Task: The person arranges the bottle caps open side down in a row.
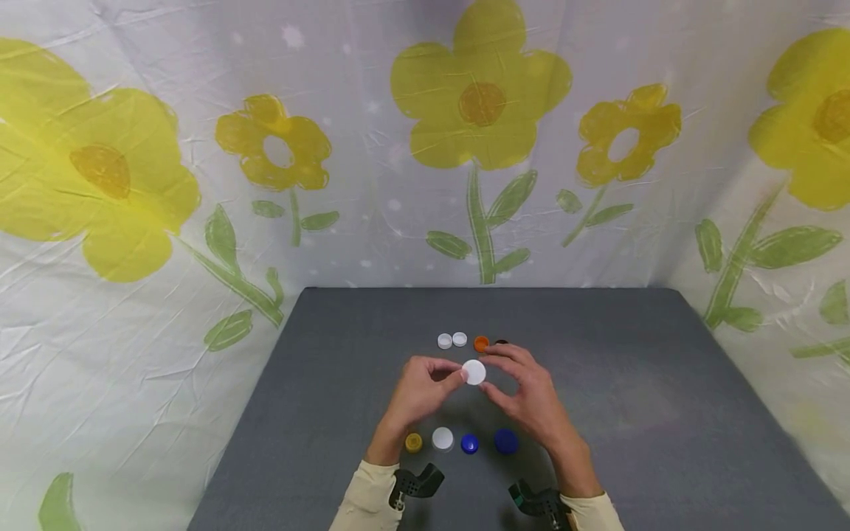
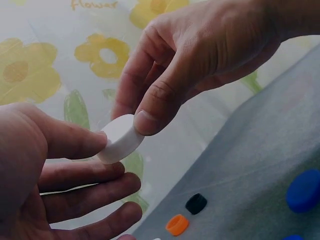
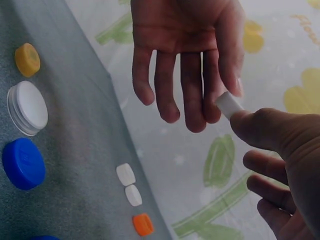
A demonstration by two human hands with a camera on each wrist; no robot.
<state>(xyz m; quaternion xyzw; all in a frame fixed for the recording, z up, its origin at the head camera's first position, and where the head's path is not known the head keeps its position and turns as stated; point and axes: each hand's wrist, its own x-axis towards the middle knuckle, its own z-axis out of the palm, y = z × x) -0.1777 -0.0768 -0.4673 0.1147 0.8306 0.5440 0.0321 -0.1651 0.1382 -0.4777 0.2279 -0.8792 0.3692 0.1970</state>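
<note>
A round white bottle cap (image 1: 474, 372) is held up above the table between both hands. My left hand (image 1: 420, 392) pinches its left edge between thumb and index finger, the other fingers spread loosely in the left wrist view. From the other side my right hand (image 1: 531, 391) grips the rim, its thumb pressed on the cap (image 2: 122, 140) in the left wrist view. The right fingertips behind the cap are partly hidden. Below the hands lie a yellow cap (image 1: 414, 442), a larger white cap (image 1: 443, 439), a small blue cap (image 1: 469, 443) and a bigger blue cap (image 1: 506, 441).
Farther back on the grey table (image 1: 319, 383) sit two small white caps (image 1: 445, 341), an orange cap (image 1: 481, 344) and a dark cap (image 2: 196, 204), the last partly behind the right hand in the head view. A flower-printed sheet (image 1: 372, 221) hangs around the table's back and sides.
</note>
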